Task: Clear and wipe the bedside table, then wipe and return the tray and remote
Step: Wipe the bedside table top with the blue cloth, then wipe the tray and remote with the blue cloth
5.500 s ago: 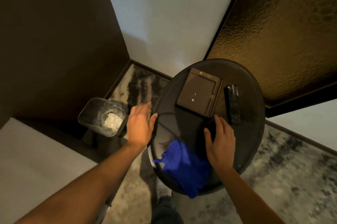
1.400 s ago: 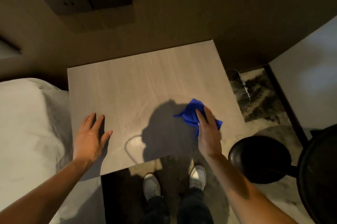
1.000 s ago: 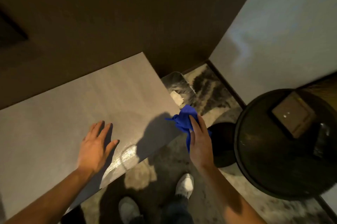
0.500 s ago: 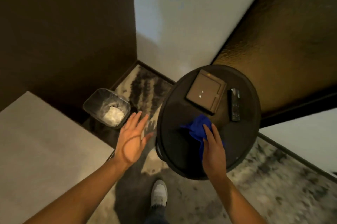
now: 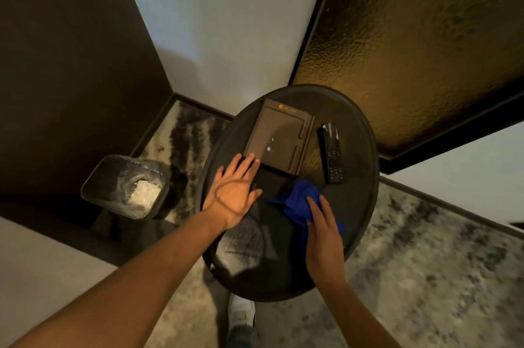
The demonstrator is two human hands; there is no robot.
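Observation:
A dark brown square tray [image 5: 279, 139] with a few white specks lies on a round black side table [image 5: 360, 206], and a black remote [image 5: 331, 156] lies just right of it. My left hand [image 5: 234, 194] is spread flat over the round table, fingertips touching the tray's near left corner. My right hand [image 5: 323, 237] presses a crumpled blue cloth [image 5: 297, 200] onto the round table, just in front of the tray and remote. A corner of the pale bedside table [image 5: 37, 271] shows at the lower left.
A clear bin [image 5: 124, 186] lined with plastic and holding white paper stands on the floor left of the round table. A white wall corner and a dark-framed textured glass panel [image 5: 411, 36] rise behind. Mottled carpet [image 5: 425, 262] covers the floor; my shoe [image 5: 241, 311] shows below.
I turned from the bedside table to the round table. My right hand carried the blue cloth over and set it down there. My left hand moved from mid-air to the tray's corner.

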